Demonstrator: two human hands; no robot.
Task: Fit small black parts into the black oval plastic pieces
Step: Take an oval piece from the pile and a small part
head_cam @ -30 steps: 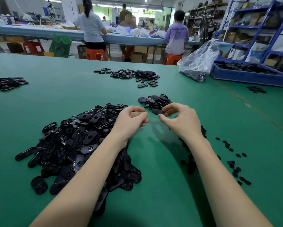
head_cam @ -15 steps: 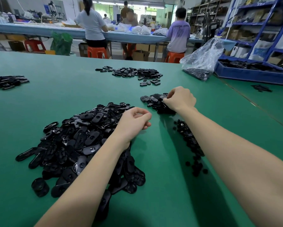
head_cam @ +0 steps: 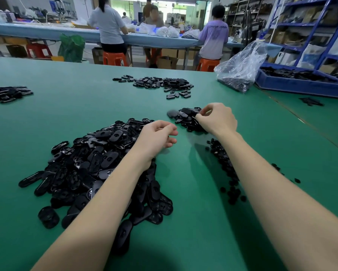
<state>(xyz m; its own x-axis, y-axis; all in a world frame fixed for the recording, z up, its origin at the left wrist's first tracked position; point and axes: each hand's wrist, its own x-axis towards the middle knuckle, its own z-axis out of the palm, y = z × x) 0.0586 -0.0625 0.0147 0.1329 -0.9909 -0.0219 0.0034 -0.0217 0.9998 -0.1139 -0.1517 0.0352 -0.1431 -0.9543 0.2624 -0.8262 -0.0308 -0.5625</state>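
A big heap of black oval plastic pieces (head_cam: 90,165) lies left of centre on the green table (head_cam: 193,222). My left hand (head_cam: 156,137) hovers at the heap's right edge, fingers loosely curled, with nothing visible in it. A smaller pile of oval pieces (head_cam: 183,118) sits farther back. My right hand (head_cam: 217,120) is at that pile's right side, its curled thumb and fingers pinching an oval piece (head_cam: 193,114) on top. Small black parts (head_cam: 222,159) lie scattered in a strip partly hidden under my right forearm.
More oval pieces lie in a far pile (head_cam: 162,84) and at the left edge (head_cam: 7,93). A clear plastic bag (head_cam: 240,69) and a blue tray (head_cam: 301,85) stand at the back right. People work at a bench (head_cam: 47,34) behind the table.
My right hand carried the oval piece from in front of me back to the small pile and now stays there. The left hand has barely moved.
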